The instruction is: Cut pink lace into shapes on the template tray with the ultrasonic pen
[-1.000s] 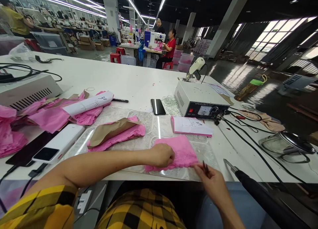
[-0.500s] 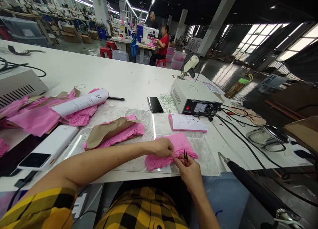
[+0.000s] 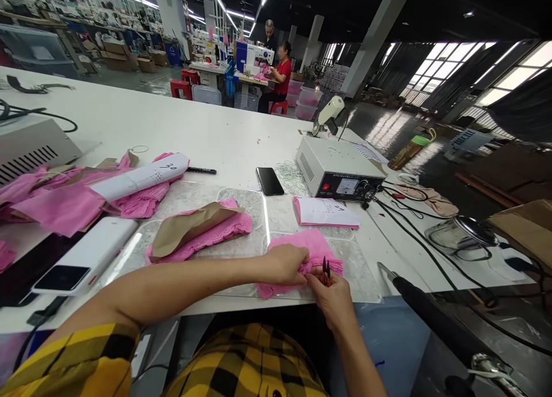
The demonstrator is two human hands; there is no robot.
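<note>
A folded stack of pink fabric (image 3: 317,242) with a ruffled near edge lies on a clear mat at the table's front. My left hand (image 3: 287,263) is closed on that edge, its fingertips pinching the pink fabric. Right beside it, my right hand (image 3: 335,298) is closed round a small pair of thread snips (image 3: 326,269), whose dark blades point up and stand slightly apart. The thumb and forefinger of this hand also meet at the fabric edge; whatever lies between the fingertips is too small to make out.
Left of my hands lies another pink bundle (image 3: 228,229) under brown paper (image 3: 185,230). A phone (image 3: 269,181), a marked paper packet (image 3: 326,213) and a grey control box (image 3: 340,170) sit beyond. A black-handled tool (image 3: 431,316) with cables juts in at right.
My left hand has shifted slightly right along the fabric edge, covering more of it. The right hand has moved slightly right and down, still with the snips.
</note>
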